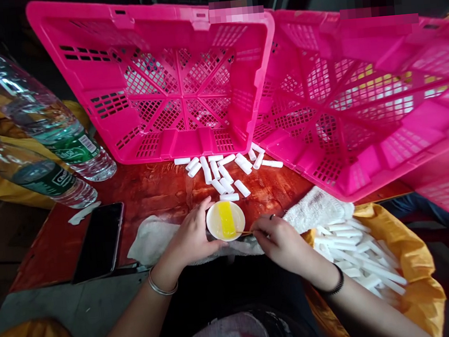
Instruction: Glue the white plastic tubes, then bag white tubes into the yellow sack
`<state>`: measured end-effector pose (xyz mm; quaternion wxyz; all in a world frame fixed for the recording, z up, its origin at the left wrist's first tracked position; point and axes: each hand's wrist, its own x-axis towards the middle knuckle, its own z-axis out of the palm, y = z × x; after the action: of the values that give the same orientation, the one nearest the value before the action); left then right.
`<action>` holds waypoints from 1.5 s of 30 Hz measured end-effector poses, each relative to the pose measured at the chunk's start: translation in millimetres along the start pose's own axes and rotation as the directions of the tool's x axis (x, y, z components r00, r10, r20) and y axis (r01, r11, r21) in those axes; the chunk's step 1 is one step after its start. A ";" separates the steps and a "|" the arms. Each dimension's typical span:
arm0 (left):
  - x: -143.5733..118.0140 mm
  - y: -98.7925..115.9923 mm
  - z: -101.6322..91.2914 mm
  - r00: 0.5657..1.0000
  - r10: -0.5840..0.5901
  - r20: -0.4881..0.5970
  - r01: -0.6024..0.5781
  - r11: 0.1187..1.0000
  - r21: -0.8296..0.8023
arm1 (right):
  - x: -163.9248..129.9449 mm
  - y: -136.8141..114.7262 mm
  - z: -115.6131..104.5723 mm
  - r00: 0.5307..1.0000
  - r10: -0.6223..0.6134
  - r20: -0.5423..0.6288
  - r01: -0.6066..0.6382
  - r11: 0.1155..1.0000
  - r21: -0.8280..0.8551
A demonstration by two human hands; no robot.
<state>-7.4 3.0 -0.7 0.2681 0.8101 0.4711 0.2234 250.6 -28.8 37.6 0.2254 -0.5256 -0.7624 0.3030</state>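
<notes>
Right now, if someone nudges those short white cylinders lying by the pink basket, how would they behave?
The short white cylinders are round and lie on their sides, so they would probably roll. They look small and likely light, scattering easily. The pink plastic basket behind would probably stop them.

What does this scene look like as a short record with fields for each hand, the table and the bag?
left hand: holds small white dish with a yellow strip in it
right hand: pinches thin stick, tip at the dish rim
table: short white tubes, phone, two bottles, white cloth, two pink crates tipped on edge
yellow bag: long white tubes
</notes>
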 end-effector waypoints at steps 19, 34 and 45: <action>-3.1 -5.8 0.0 0.999 0.001 0.054 -0.004 0.998 0.067 | 103.7 -44.3 -12.6 0.911 -0.239 0.336 0.388 0.771 -0.505; 135.0 -46.2 -46.5 0.952 0.216 0.217 -0.294 0.845 0.446 | 156.8 94.9 -47.7 0.998 0.063 -0.008 -0.054 0.781 -0.622; 44.3 -18.0 -57.4 0.998 -0.053 -0.022 0.055 0.994 0.093 | 40.2 58.8 -12.5 0.958 -0.052 -0.281 0.176 0.881 0.438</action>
<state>-34.0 62.4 36.0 0.2313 0.8065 0.5055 0.2015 284.0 27.2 6.5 0.4591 -0.4466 -0.6624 0.3886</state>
